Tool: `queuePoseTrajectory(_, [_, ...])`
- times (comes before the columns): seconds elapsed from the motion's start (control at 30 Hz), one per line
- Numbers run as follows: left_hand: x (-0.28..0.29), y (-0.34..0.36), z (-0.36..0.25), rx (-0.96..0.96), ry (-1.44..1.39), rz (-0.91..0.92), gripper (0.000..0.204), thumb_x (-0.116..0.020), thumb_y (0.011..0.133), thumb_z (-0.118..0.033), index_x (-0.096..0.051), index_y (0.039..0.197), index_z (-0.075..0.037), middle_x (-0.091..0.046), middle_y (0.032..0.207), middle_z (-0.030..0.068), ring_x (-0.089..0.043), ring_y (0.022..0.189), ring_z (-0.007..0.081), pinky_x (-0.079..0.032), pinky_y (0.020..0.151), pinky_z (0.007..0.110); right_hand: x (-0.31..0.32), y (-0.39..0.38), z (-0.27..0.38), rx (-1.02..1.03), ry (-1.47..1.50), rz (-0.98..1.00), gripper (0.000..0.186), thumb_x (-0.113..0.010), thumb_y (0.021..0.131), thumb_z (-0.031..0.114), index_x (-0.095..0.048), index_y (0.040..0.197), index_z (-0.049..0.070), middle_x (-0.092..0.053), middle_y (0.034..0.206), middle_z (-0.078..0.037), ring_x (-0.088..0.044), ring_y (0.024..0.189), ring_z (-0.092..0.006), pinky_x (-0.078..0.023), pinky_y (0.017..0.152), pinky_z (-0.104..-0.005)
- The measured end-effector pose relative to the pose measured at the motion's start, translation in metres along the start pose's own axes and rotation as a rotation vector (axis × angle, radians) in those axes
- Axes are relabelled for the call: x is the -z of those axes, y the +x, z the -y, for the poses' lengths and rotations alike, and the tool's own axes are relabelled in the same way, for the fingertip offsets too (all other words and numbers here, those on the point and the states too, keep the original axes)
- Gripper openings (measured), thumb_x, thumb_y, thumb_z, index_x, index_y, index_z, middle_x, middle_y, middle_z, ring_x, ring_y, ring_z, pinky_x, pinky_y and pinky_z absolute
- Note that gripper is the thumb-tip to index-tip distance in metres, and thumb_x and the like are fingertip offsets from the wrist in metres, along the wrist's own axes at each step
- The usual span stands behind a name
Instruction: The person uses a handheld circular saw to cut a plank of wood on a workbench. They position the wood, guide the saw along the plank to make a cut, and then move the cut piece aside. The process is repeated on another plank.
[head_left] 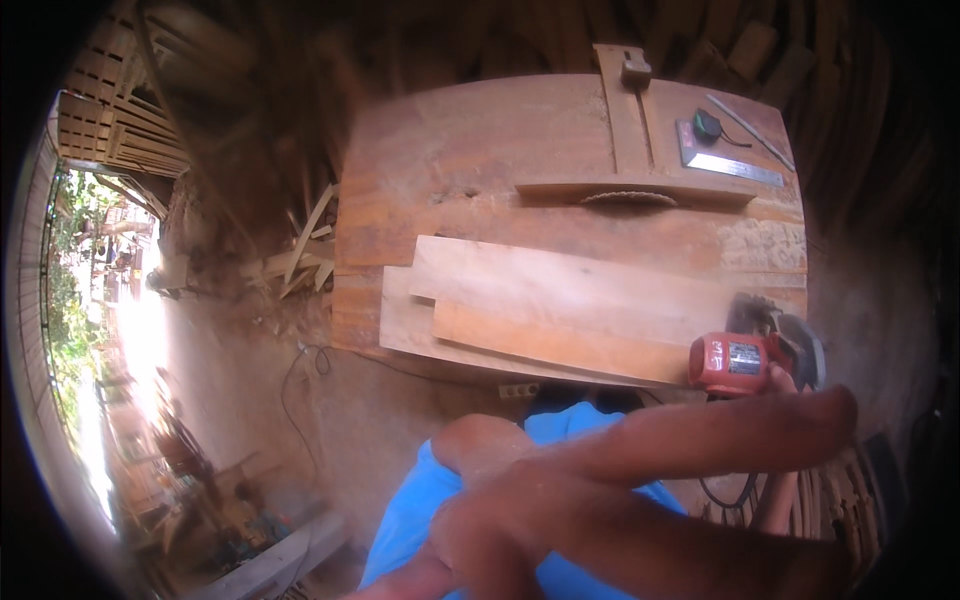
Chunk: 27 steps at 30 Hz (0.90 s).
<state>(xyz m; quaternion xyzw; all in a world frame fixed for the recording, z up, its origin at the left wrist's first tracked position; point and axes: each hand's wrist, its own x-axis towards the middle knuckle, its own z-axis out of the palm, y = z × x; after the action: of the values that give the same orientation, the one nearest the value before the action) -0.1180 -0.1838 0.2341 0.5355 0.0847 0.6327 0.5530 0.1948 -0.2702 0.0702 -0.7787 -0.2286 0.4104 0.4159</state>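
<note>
My right hand point(780, 385) grips a red circular saw point(729, 362) at the right end of the worktable's near edge. Its dark blade housing faces away from me. Pale boards point(560, 279) and a narrower orange-tan board point(540, 330) lie overlapped along the near side, reaching to the saw. Large and blurred in the foreground, my left hand point(520, 505) is close to the camera, fingers stretched toward the right, with nothing visible in them; it partly hides my right forearm and my blue shorts point(400, 530).
The wooden worktable point(400, 180) carries a toothed blade point(628, 198) beside a strip, a guide point(625, 120), a metal square point(730, 170) and a tape measure point(707, 125). Offcuts point(310, 240) lie left, a power strip point(518, 390) below, cables on the floor.
</note>
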Motion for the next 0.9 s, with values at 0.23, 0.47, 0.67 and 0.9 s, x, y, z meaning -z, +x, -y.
queuePoseTrajectory(0.23, [0.004, 0.003, -0.007, 0.112, 0.188, -0.297, 0.059, -0.044, 0.105, -0.065, -0.063, 0.135, -0.018, -0.04, 0.158, 0.0208, -0.042, 0.143, 0.0427, -0.041, 0.115, 0.057, 0.0, -0.001, -0.003, -0.013, 0.026, 0.033, 0.028, -0.071, 0.098, 0.029, -0.069, 0.102, 0.002, -0.053, 0.06, 0.002, -0.049, 0.046, -0.0089, -0.037, 0.045, -0.0264])
queuePoseTrajectory(0.47, [-0.012, -0.001, -0.019, 0.088, -0.074, 0.024, 0.058, -0.042, 0.105, -0.066, -0.063, 0.125, -0.015, -0.048, 0.15, 0.02, -0.05, 0.135, 0.0428, -0.046, 0.109, 0.057, 0.009, 0.003, -0.002, -0.049, 0.026, 0.077, 0.027, -0.07, 0.098, 0.028, -0.07, 0.102, 0.002, -0.054, 0.06, 0.001, -0.049, 0.047, -0.0092, -0.037, 0.045, -0.0265])
queuePoseTrajectory(0.67, [-0.028, -0.002, -0.011, 0.016, -0.084, 0.088, 0.056, -0.043, 0.105, -0.064, -0.063, 0.124, -0.015, -0.049, 0.147, 0.0188, -0.051, 0.133, 0.0417, -0.047, 0.108, 0.056, 0.002, 0.0, 0.003, -0.012, 0.054, 0.098, 0.026, -0.07, 0.098, 0.027, -0.069, 0.104, 0.001, -0.054, 0.059, 0.0, -0.048, 0.045, -0.0095, -0.037, 0.043, -0.0266])
queuePoseTrajectory(0.9, [-0.022, 0.006, -0.003, 0.04, -0.05, 0.077, 0.054, -0.043, 0.106, -0.062, -0.063, 0.122, -0.014, -0.05, 0.144, 0.0174, -0.052, 0.131, 0.0405, -0.048, 0.107, 0.055, 0.002, 0.0, 0.002, -0.015, 0.056, 0.044, 0.024, -0.071, 0.098, 0.028, -0.071, 0.097, 0.004, -0.054, 0.058, 0.001, -0.049, 0.046, -0.0092, -0.037, 0.043, -0.0261])
